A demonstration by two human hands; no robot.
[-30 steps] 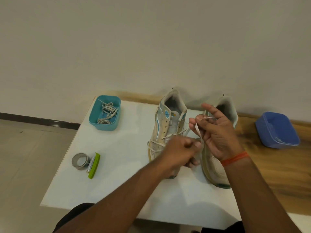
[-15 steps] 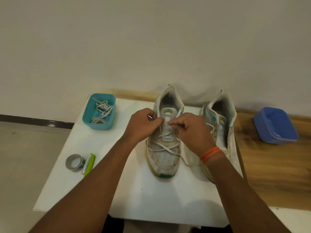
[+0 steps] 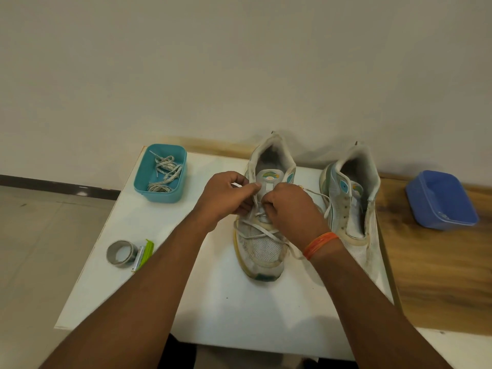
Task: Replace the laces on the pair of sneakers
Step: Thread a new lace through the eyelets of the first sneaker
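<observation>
Hands (image 3: 229, 195) lower over sneaker (image 3: 262, 246)

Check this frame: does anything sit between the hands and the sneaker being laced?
Nothing visible does. The left hand and right hand are both already on the near sneaker, gripping its lace over the tongue. The second sneaker stands to the right, apart from them.

- Two sneakers (image 3: 262, 246) are set side by side on the table (image 3: 234, 310).
- A tub (image 3: 159, 173) holding laces (image 3: 165, 174) is placed at the far left corner.
- A tape roll (image 3: 119, 253) is laid near the left edge.
- A second tub (image 3: 440, 201) is set right of the table.
</observation>
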